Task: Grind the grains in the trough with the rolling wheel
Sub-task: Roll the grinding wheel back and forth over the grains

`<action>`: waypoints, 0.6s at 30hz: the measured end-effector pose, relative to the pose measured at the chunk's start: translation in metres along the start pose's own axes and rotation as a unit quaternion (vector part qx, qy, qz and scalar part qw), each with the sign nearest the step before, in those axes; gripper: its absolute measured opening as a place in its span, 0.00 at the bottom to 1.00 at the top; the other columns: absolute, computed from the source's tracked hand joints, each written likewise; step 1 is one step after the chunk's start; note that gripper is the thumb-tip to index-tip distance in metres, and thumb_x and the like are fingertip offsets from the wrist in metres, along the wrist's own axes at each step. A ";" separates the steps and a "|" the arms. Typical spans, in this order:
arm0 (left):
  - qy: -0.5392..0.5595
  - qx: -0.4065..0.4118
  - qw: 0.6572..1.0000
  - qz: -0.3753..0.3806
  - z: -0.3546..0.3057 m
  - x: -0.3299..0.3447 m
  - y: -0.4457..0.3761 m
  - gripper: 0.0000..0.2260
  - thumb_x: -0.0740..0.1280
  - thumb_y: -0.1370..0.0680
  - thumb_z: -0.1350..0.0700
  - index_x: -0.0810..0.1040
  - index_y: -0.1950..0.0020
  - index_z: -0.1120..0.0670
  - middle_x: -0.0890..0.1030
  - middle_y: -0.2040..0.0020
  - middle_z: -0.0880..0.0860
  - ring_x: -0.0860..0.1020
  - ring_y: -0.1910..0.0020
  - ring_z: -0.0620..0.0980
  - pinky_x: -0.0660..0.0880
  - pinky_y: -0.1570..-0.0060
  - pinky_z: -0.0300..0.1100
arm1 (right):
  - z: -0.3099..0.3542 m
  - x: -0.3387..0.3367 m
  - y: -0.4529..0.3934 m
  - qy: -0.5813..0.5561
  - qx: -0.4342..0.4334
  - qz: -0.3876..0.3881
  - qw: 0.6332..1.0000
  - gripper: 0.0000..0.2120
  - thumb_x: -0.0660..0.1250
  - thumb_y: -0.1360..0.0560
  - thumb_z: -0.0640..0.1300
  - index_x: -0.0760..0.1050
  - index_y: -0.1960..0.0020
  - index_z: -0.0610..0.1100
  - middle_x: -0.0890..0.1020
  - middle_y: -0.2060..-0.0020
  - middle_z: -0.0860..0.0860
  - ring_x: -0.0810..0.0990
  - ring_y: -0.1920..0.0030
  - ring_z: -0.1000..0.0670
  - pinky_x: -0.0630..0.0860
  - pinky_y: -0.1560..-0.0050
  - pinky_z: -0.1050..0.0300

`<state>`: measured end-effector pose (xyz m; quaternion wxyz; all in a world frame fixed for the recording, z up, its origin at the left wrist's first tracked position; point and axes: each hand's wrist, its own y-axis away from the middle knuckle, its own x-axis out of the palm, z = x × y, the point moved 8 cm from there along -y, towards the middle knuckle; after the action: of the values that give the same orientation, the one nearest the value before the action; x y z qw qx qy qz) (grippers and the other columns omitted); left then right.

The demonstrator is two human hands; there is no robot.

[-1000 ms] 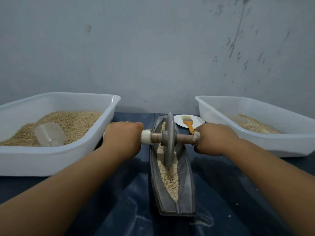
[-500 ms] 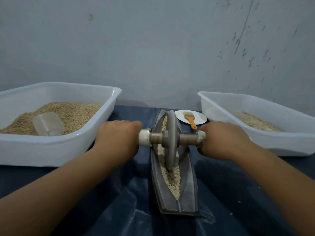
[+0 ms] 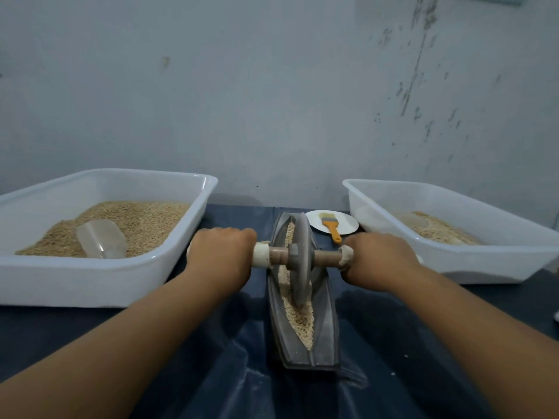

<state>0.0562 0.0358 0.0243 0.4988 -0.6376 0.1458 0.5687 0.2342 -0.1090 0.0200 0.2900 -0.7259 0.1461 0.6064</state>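
Note:
A grey boat-shaped trough [image 3: 325, 337] lies lengthwise in the middle of the dark blue table, with pale grains [image 3: 298, 320] along its groove. A grey rolling wheel [image 3: 301, 267] stands upright in the groove on a wooden axle [image 3: 326, 257] with white end caps. My left hand [image 3: 222, 255] grips the left end of the axle. My right hand [image 3: 379, 260] grips the right end. The wheel sits around the middle of the trough and hides the grains beneath it.
A white tub [image 3: 99, 282] at the left holds brown grain and a clear scoop [image 3: 101, 238]. Another white tub [image 3: 484, 258] at the right holds paler grain. Behind the trough a white plate [image 3: 343, 226] carries an orange-handled brush [image 3: 331, 228]. A grey wall stands close behind.
Both hands have drawn the wheel a little toward me along the trough, from its far part to about the middle. The grips are unchanged.

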 end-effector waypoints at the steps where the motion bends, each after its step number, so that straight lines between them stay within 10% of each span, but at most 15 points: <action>1: 0.000 0.007 1.000 0.006 -0.002 -0.004 0.002 0.09 0.68 0.26 0.52 0.67 0.56 0.46 0.72 0.63 0.45 0.75 0.63 0.48 0.73 0.58 0.44 | 0.000 0.000 0.005 -0.006 0.000 0.010 1.000 0.06 0.65 0.33 0.54 0.69 0.63 0.55 0.77 0.66 0.57 0.75 0.65 0.55 0.66 0.70 0.60; 18: 0.011 -0.004 0.999 0.043 0.001 -0.002 0.006 0.08 0.68 0.27 0.51 0.68 0.56 0.45 0.76 0.62 0.45 0.76 0.62 0.46 0.75 0.57 0.43 | 0.008 -0.008 0.013 0.012 -0.001 0.044 0.999 0.05 0.66 0.31 0.52 0.71 0.60 0.54 0.78 0.65 0.56 0.76 0.64 0.55 0.75 0.64 0.57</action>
<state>0.0506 0.0332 0.0238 0.4697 -0.6387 0.1765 0.5833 0.2185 -0.1152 0.0240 0.2608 -0.7262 0.1807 0.6099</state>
